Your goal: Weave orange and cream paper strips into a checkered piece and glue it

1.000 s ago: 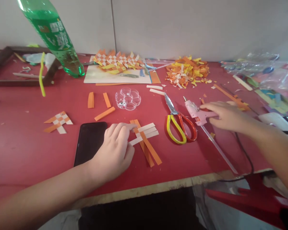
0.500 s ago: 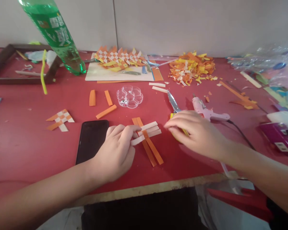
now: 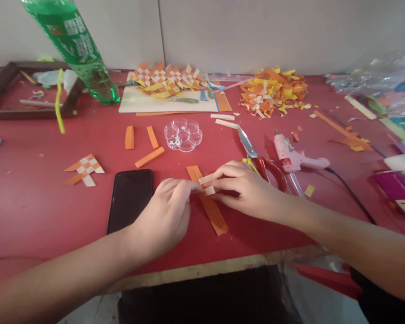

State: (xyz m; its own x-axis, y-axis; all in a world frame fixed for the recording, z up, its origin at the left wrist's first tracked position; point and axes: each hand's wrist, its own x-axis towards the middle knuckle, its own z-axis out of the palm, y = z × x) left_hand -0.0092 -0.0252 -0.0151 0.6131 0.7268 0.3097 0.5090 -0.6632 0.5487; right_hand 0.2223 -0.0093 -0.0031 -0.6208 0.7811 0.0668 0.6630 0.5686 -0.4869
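Two long orange paper strips (image 3: 213, 215) lie side by side on the red table, crossed by short white paper strips (image 3: 209, 191). My left hand (image 3: 170, 208) is closed, its index finger and thumb on the left ends of the white strips. From the right, my right hand (image 3: 239, 185) has its fingers and thumb around the other ends, hiding much of them. A black phone (image 3: 130, 198) lies beside my left hand. Scissors with red handles (image 3: 272, 173) lie just behind my right hand.
A pink glue gun (image 3: 299, 158) with a cord is on the right. Behind are a clear flower-shaped palette (image 3: 183, 136), a scrap pile (image 3: 273, 92), woven paper fish (image 3: 168, 78) and a green bottle (image 3: 76, 54). One woven fish (image 3: 87, 168) lies left; loose orange strips (image 3: 149, 157) are nearer.
My right hand has moved left from over the scissors onto the white strips, uncovering the red handles. The two orange strips now lie closer together. My left hand stays nearly in place.
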